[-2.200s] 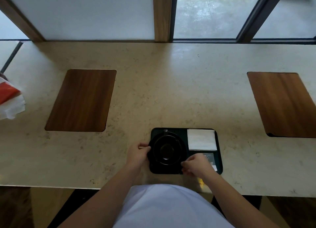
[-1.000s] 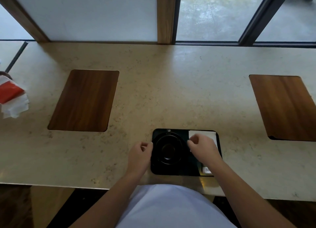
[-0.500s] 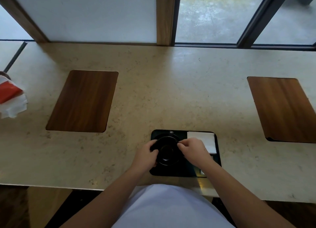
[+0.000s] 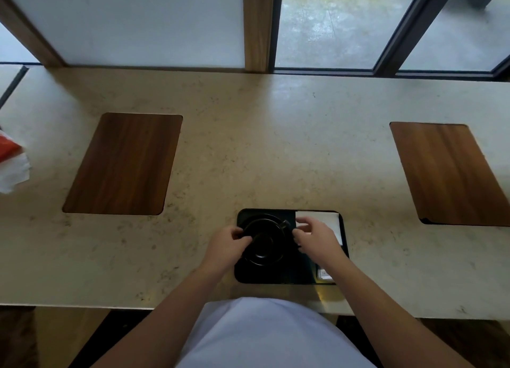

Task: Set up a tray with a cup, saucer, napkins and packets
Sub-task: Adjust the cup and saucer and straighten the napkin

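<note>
A black tray (image 4: 276, 276) lies near the counter's front edge. On its left half a black cup (image 4: 263, 243) sits over a black saucer (image 4: 260, 216), whose far rim shows behind the cup. The cup's handle points to the far right. My left hand (image 4: 226, 243) grips the cup's left rim. My right hand (image 4: 317, 240) hovers just right of the cup with its fingers apart, partly over the white napkin (image 4: 332, 220) in the tray's far right corner. A small packet (image 4: 324, 274) peeks out beside my right wrist.
Two wooden placemats are inset in the beige counter, one at the left (image 4: 121, 163) and one at the right (image 4: 447, 174). A red and white napkin bundle (image 4: 11, 160) lies at the far left edge. Windows stand behind the counter.
My right hand went from the tray's near right to the napkin, then to the cup. My left hand closed on the cup's left rim. The cup's handle has turned toward the right.
</note>
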